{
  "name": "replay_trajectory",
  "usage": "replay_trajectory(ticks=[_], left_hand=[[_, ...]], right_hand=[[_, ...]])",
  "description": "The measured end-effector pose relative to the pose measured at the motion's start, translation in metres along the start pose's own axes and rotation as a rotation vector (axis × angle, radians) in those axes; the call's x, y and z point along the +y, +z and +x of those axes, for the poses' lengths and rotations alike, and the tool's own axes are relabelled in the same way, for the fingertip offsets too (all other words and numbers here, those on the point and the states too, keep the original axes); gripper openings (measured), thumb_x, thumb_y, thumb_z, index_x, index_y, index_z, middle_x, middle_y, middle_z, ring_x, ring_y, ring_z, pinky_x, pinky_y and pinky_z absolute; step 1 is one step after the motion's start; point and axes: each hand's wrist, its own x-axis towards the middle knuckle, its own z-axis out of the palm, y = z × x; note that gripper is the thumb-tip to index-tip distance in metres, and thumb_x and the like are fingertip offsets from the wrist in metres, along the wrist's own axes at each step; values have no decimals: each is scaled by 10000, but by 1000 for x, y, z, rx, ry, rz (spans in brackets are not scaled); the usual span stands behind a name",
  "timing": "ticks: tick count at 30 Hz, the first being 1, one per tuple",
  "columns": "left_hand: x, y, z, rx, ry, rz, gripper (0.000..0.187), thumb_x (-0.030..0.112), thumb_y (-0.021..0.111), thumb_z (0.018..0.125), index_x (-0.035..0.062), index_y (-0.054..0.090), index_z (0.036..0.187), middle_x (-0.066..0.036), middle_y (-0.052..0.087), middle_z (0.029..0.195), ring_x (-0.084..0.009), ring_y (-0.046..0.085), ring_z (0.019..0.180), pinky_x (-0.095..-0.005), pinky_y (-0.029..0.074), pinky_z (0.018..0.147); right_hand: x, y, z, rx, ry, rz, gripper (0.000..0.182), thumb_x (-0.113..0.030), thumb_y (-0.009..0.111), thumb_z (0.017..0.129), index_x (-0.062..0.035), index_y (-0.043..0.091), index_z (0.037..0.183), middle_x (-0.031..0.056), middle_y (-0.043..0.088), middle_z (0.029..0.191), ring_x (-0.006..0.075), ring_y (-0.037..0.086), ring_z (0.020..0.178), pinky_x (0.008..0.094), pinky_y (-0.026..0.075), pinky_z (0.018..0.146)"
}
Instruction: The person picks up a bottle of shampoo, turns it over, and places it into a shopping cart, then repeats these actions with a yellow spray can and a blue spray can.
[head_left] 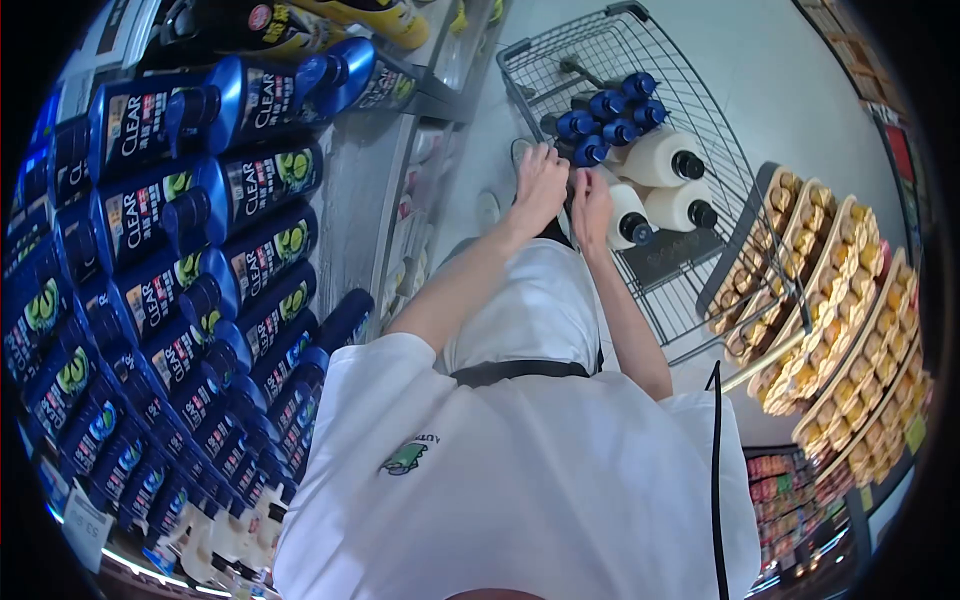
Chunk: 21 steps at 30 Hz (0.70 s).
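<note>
Wire cart [700, 150] holds blue bottles [605, 115] and 3 white bottles [665, 185]. Your left hand [540, 185] and right hand [592, 205] reach in together; you cannot tell their grip. Stacked bottles may roll.

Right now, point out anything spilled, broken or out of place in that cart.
Nothing stands out. The blue bottles and white bottles lie on their sides in the cart, caps on, no spill visible. Both hands, left hand and right hand, reach among them.
</note>
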Motion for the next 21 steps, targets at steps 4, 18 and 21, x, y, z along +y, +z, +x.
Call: replay_trajectory(ticks=[4, 18, 21], left_hand=[[-20, 14, 35, 63, 134, 3, 290, 308, 631, 897, 49, 753, 949, -163, 715, 1042, -296, 586, 1095, -412, 418, 989], [-34, 37, 134, -680, 1, 294, 615, 598, 515, 891, 102, 743, 1174, -169, 700, 1214, -324, 588, 1250, -462, 363, 1081], [-38, 39, 152, -745, -9, 279, 588, 572, 560, 862, 112, 741, 1182, -156, 703, 1221, -302, 637, 1195, -448, 427, 1027]], right_hand=[[6, -14, -63, -161, -73, -278, 480, -337, 626, 960, -88, 543, 1362, 201, 667, 1141, 403, 656, 1035, 503, 525, 895], [29, -15, -8, -504, 63, -381, 619, -113, 635, 889, -179, 464, 1481, 248, 711, 983, 433, 682, 938, 517, 543, 863], [35, -10, 1, -454, 41, -355, 677, -42, 617, 824, -167, 476, 1474, 258, 709, 927, 436, 686, 912, 524, 544, 850]])
